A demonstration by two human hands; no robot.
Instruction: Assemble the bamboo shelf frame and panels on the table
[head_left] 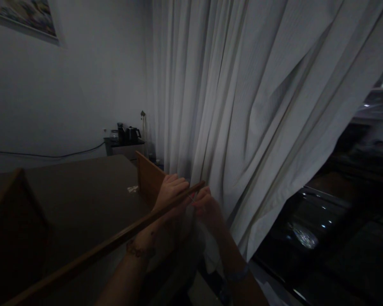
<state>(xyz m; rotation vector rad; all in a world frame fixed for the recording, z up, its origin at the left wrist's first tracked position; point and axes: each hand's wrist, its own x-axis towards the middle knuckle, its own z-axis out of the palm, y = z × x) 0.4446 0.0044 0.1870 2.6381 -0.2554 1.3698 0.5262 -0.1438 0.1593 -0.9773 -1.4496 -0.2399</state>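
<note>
A long, narrow wooden bar point(130, 231) runs slanting from the lower left up to my hands. My left hand point(172, 191) is closed at its far end, fingers curled along the far side; the bar hides part of the wrist and palm. Just right of the bar's end, my right hand point(208, 208) pinches a thin metal rod point(192, 198), whose kind is too dark and small to make out. A spot of red shows beside the rod. Behind my left hand stands an upright wooden panel point(148, 174).
A brown flat surface point(92, 187) spreads to the left, with small white pieces point(132, 189) on it. Another wooden panel point(9, 204) rises at far left. A white curtain point(242, 106) hangs close by my right hand. A kettle point(133, 134) stands on a cabinet in the corner.
</note>
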